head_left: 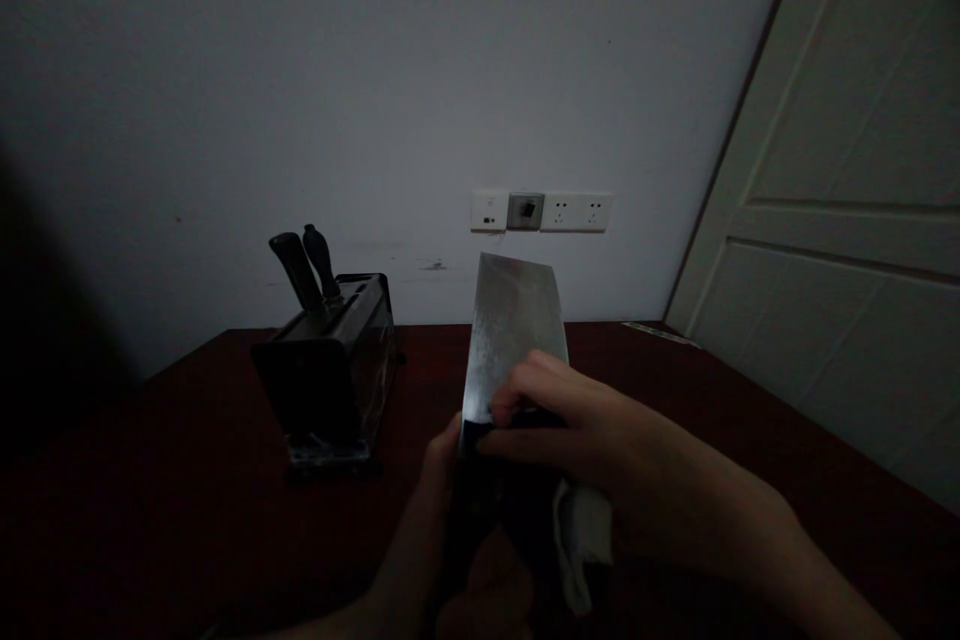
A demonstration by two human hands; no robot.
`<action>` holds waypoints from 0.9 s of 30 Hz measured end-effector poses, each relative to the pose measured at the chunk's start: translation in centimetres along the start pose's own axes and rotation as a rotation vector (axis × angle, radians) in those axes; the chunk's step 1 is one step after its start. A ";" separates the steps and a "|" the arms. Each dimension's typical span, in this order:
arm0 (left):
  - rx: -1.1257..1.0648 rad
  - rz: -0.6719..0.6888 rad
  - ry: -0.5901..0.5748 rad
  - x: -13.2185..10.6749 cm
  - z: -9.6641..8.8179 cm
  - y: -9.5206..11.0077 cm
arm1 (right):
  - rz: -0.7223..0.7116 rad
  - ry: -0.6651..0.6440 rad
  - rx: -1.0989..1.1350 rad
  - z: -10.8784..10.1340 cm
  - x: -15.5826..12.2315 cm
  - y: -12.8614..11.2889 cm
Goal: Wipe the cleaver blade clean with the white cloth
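Observation:
A cleaver points away from me, its broad metal blade raised above the dark red table. My left hand is closed around the handle end, low in the picture; the handle itself is mostly lost in shadow. With bent fingers, my right hand presses a dark cloth against the lower part of the blade. A pale fold of the cloth hangs below that hand. How far the dark part of the cloth reaches is hard to see in the dim light.
To the left on the table stands a black knife block with two black-handled knives in it. Behind is a pale wall with a row of sockets. A panelled white door borders the right side.

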State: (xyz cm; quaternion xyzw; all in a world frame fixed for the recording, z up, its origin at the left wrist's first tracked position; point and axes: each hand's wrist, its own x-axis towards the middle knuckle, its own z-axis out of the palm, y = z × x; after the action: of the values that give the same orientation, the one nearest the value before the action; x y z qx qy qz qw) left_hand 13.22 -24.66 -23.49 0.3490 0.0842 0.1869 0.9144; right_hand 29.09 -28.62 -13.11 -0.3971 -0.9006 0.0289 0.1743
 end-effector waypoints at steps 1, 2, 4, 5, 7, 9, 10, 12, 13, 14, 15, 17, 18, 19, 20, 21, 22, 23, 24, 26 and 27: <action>0.005 0.003 -0.020 0.1 -0.3 -0.1 | -0.007 -0.002 -0.018 0.1 0.0 0.0; 0.004 0.002 -0.040 0.1 -0.4 -0.2 | -0.003 -0.005 -0.033 0.1 0.0 0.0; -0.021 -0.009 -0.079 0.2 -0.6 -0.2 | 0.033 -0.016 -0.046 -0.1 -0.2 0.0; -0.043 -0.022 -0.097 0.2 -0.5 -0.2 | 0.054 -0.022 -0.048 -0.2 -0.3 0.0; -0.083 -0.048 -0.140 0.2 -0.2 -0.1 | 0.076 -0.031 -0.055 -0.5 -0.3 -0.1; -0.101 -0.060 -0.172 0.3 0.1 0.0 | 0.049 -0.028 -0.076 -0.4 -0.2 -0.2; -0.102 -0.060 -0.169 0.3 0.2 0.0 | 0.032 -0.017 -0.087 -0.3 -0.1 -0.3; -0.094 -0.064 -0.142 0.4 0.2 -0.1 | 0.006 0.003 -0.096 0.0 0.0 -0.5; -0.087 -0.070 -0.126 0.5 0.3 -0.1 | 0.004 0.011 -0.093 0.1 0.1 -0.5; -0.080 -0.078 -0.113 0.5 0.3 -0.2 | 0.009 0.023 -0.084 0.2 0.0 -0.5; -0.072 -0.086 -0.105 0.5 0.4 -0.1 | 0.014 0.037 -0.068 0.2 -0.1 -0.5; -0.059 -0.101 -0.083 0.4 0.7 0.1 | 0.040 0.047 -0.011 0.1 -0.3 -0.4; -0.051 -0.112 -0.073 0.3 0.9 0.2 | 0.083 0.061 0.033 0.0 -0.4 -0.4; -0.042 -0.119 -0.063 0.1 1.0 0.4 | 0.138 0.076 0.082 -0.1 -0.4 -0.4; -0.031 -0.120 -0.054 0.0 1.1 0.5 | 0.192 0.087 0.129 -0.2 -0.3 -0.5; -0.018 -0.111 -0.043 -0.2 1.1 0.6 | 0.242 0.098 0.171 -0.3 -0.2 -0.6; -0.006 -0.090 -0.030 -0.3 1.0 0.6 | 0.281 0.112 0.205 -0.3 0.0 -0.8; 0.004 -0.058 -0.016 -0.3 1.0 0.6 | 0.305 0.114 0.235 -0.3 0.2 -1.0; 0.010 -0.022 -0.002 -0.2 0.9 0.5 | 0.320 0.105 0.257 -0.3 0.3 -1.2; 0.007 0.051 0.031 0.2 0.9 0.2 | 0.321 0.074 0.278 -0.3 0.6 -1.6; -0.005 0.087 0.056 0.5 1.0 0.0 | 0.299 0.060 0.273 -0.3 0.6 -1.7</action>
State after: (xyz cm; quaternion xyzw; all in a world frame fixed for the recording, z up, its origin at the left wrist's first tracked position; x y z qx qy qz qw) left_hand 13.90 -25.04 -22.74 0.3448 0.0941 0.2364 0.9035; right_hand 27.58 -29.36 -12.29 -0.4996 -0.8139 0.1642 0.2470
